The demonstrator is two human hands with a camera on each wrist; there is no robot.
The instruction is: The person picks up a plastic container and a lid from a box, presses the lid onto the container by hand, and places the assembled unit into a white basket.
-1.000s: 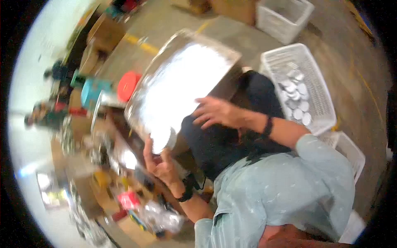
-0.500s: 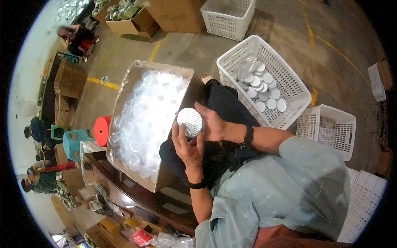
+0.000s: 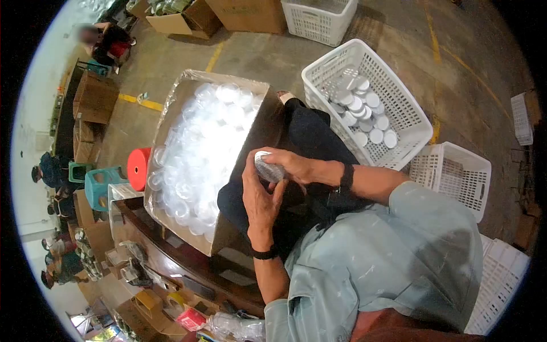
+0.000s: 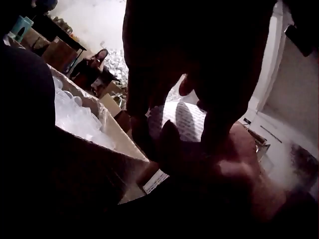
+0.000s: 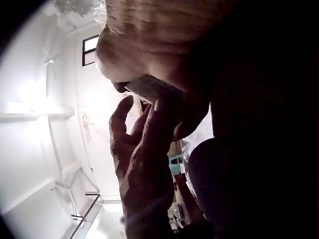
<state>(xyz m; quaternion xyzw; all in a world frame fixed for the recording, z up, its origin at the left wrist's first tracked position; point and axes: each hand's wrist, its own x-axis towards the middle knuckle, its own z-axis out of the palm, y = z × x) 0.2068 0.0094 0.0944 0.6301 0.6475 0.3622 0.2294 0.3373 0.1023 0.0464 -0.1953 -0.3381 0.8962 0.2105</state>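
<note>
Round flat white disc with grey print: we hold it [image 3: 269, 168] between our two hands, tilted, above our dark trousers [image 3: 310, 134] and just beside the box.
Left hand: our left hand [image 3: 259, 199] grips the disc, with its fingers bent round one side and its thumb near the low edge.
Right hand: our right hand [image 3: 293, 165] grips it too, from the other side, with fingers over part of its face.
Big brown cardboard box: its wall [image 3: 228, 233] is near our left hand, and lots of clear round plastic pieces [image 3: 188, 171] fill it.
White plastic basket with holes: it [image 3: 399, 108] sits past our right arm, with a loose heap of round white pieces [image 3: 364, 111] in it.
Good grip: we think it helps to hold the disc by its rim with both hands, snug but not hard, so it does not bend or slip.
Good look: we should let our fingers hide less of the print, and turn the disc slowly.
Hard to tell: the wrist views are dark, so we cannot tell where each fingertip touches.
</note>
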